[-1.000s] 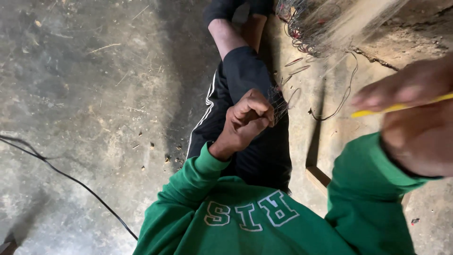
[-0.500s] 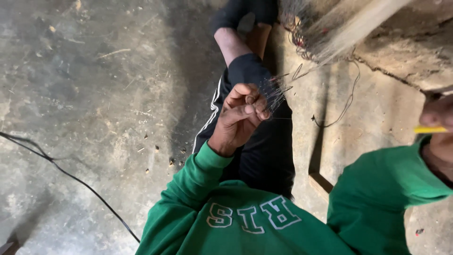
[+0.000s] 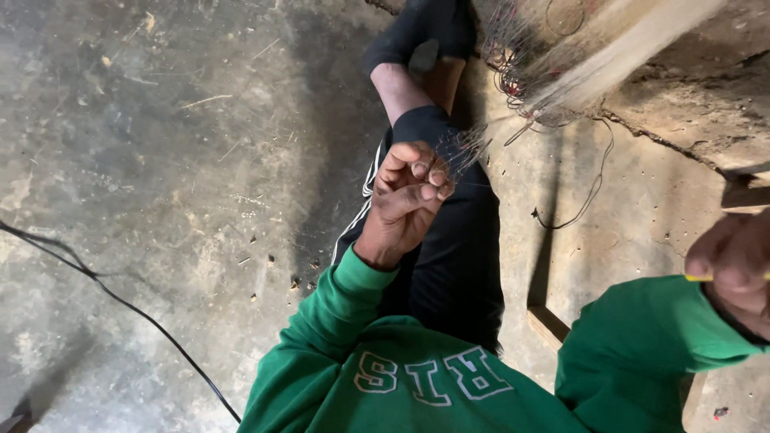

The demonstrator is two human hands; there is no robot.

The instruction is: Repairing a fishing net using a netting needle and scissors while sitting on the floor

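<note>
Left hand pinching thin wires, strands fanning up-right; right hand well apart, gripping yellow tool.

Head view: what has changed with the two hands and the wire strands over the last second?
The right hand, with its thin yellow tool, dropped from the upper right to lower at the frame's right edge. The left hand loosened from a closed fist; its fingers now pinch the thin wire strands above the knee. Unchanged: the wire tangle near the foot and the black cable on the concrete floor.
</note>
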